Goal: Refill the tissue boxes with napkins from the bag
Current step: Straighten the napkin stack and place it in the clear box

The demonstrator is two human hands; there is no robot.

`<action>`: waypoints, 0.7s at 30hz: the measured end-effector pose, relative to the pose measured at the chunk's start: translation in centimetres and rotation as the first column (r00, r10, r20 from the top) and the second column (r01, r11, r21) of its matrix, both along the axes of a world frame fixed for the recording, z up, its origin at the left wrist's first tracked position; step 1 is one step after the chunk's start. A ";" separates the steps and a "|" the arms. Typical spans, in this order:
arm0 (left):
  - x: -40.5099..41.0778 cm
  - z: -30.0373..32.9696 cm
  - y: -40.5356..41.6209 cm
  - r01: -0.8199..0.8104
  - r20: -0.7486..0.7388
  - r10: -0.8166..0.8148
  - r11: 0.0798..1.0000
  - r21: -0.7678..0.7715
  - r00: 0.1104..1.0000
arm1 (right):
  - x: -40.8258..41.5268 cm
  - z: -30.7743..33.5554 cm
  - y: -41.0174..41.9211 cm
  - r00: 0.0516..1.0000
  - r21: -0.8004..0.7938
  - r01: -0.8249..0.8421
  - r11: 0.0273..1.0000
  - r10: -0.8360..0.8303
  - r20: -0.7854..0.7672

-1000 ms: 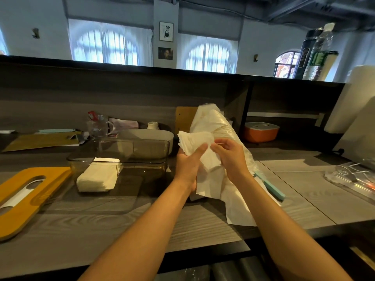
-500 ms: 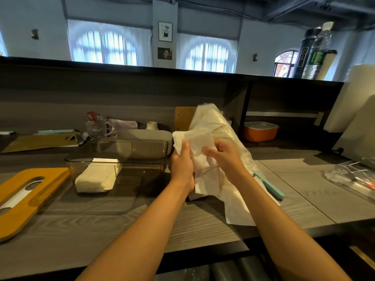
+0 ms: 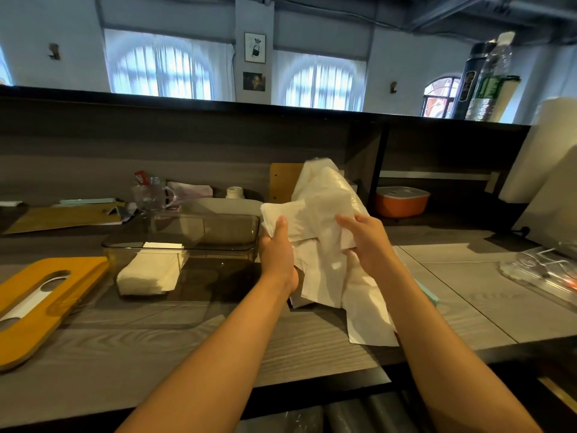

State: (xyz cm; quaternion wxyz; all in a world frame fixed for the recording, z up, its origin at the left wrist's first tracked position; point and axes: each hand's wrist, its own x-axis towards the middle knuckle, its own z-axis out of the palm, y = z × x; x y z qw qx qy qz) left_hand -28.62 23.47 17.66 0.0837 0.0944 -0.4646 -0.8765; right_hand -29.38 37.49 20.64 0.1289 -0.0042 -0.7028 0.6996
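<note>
Napkins [image 3: 307, 225] held above tabletop [image 3: 193, 335], front of bag [image 3: 327, 185]. Left hand [image 3: 278, 254] grip pinching at 9 o'clock, right hand [image 3: 367, 245] grip curled at 3. Tissue box [image 3: 187, 242] at 9, 1 stack [image 3: 150, 271] inside.

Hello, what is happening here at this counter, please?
A person is refilling a tissue box. Both hands, the left hand and the right hand, hold a bunch of white paper napkins in front of the white plastic bag. The clear smoky plastic tissue box stands open to the left, with a small stack of folded white napkins at its left end. Its yellow slotted lid lies on the grey wooden counter.
</note>
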 end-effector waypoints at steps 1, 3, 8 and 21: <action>-0.1 -0.1 0.0 0.017 0.019 -0.017 1.000 0.011 1.000 | 0.0 0.0 -0.2 0.999 0.037 0.013 0.999 -0.012 -0.033; 0.0 -0.1 0.0 0.085 0.039 -0.087 0.995 0.050 0.995 | 0.0 -0.3 -0.6 0.992 0.163 0.068 0.984 -0.050 -0.113; 0.3 0.2 -0.4 0.220 0.002 -0.222 0.969 0.114 0.975 | 0.2 0.3 0.4 0.944 -0.020 0.008 1.000 -0.014 -0.330; -0.3 -0.9 0.7 0.279 0.018 -0.289 0.902 -0.330 0.957 | -1.3 -1.2 -0.1 0.962 0.706 0.074 0.704 0.137 -0.237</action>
